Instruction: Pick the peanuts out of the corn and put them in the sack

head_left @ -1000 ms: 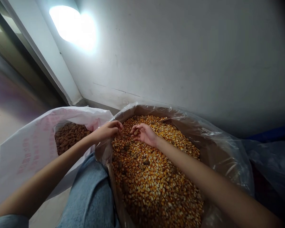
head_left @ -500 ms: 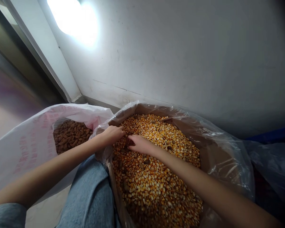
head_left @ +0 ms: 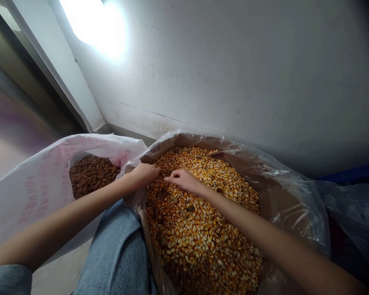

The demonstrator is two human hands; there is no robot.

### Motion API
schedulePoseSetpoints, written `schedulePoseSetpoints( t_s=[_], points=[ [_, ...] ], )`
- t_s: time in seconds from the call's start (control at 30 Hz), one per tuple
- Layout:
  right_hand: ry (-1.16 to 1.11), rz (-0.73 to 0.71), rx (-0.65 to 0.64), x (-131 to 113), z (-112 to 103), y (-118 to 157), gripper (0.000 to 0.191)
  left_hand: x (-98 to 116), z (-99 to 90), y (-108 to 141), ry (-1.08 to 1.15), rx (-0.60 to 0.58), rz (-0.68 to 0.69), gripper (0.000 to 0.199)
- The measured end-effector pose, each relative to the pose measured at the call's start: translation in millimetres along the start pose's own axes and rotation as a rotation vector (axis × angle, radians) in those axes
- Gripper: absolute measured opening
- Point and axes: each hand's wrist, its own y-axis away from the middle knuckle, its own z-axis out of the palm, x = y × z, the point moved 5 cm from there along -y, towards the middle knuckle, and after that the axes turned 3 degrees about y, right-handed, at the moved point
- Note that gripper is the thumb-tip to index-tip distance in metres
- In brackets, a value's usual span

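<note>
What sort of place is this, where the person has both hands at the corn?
Probably an indoor storage corner: loose corn kernels fill a plastic-lined container, a white sack beside it holds brown, almond-like pieces, and a plain wall rises behind.

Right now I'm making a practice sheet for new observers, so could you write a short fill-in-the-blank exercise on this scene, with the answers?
1. The yellow grain under the right hand is ____.
2. Of the two hands, the one nearer the white sack of brown nuts is the ____ hand.
3. The clear liner around the grain is made of ____.
4. The trouser leg is blue ____.

Missing words: corn; left; plastic; denim.
</note>
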Motion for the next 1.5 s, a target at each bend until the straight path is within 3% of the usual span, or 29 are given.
schedulePoseSetpoints(
  t_s=[0.1,0.2,0.27,0.33,0.43,0.5,0.57,0.63,0.7,0.77,0.87,0.93,1.03,1.17,1.27,1.33,1.4,1.5],
  points=[
    [0.572,-0.156,-0.024,-11,25,7,0.014,-3,-9.6,1,0.283,-0.018,-0.044,0.024],
    [0.749,-0.193,-0.066,-13,37,8,0.014,-3,-14.9,0,0.687,-0.112,-0.021,0.030],
    [0.580,-0.171,-0.097,-11,32,5,0.014,-4,-17.3,-3,0.845,-0.109,-0.004,0.031],
    [0.218,-0.101,-0.123,-6,18,2,0.015,-5,-18.4,-8,0.831,-0.030,-0.008,0.030],
    [-0.448,0.009,-0.114,2,-10,-3,0.017,-2,-13.1,-14,0.486,0.093,-0.044,0.027],
    [-0.746,0.018,-0.072,4,-26,-8,0.018,5,-3.9,-16,0.204,0.102,-0.029,0.025],
    [-0.832,0.007,-0.024,5,-36,-14,0.021,10,6.3,-16,0.054,0.060,0.011,0.023],
    [-0.708,0.024,0.041,8,-38,-20,0.026,10,8.7,-17,0.092,0.044,0.013,0.022],
    [-0.397,0.025,0.126,10,-37,-27,0.029,5,0.7,-16,0.328,0.073,-0.030,0.020],
    [0.008,-0.017,0.193,10,-33,-32,0.025,-1,-9.2,-14,0.758,0.071,-0.116,0.020],
    [0.459,-0.053,0.194,10,-22,-38,0.021,0,-14.1,-8,1.540,-0.105,-0.230,0.019],
    [0.471,-0.033,0.196,11,-20,-39,0.021,7,-15.9,-4,1.918,-0.220,-0.244,0.020],
    [-0.023,0.012,0.182,13,-28,-36,0.020,10,-13.6,-3,2.134,-0.236,-0.303,0.026],
    [-0.906,0.006,0.013,16,-40,-26,0.019,11,-3.5,-16,1.928,-0.257,-0.409,0.021],
    [-1.061,0.016,0.022,23,-52,-19,0.024,6,-1.4,-34,1.409,-0.183,-0.346,0.022],
    [-0.897,0.066,0.129,32,-61,-18,0.027,5,-4.1,-45,0.885,-0.062,-0.203,0.019],
    [-0.553,0.082,0.217,33,-67,-18,0.025,10,-0.1,-52,0.406,-0.021,-0.064,0.015],
    [0.141,-0.017,0.193,20,-64,-20,0.020,15,13.9,-54,0.079,-0.089,0.025,0.017]
  ],
)
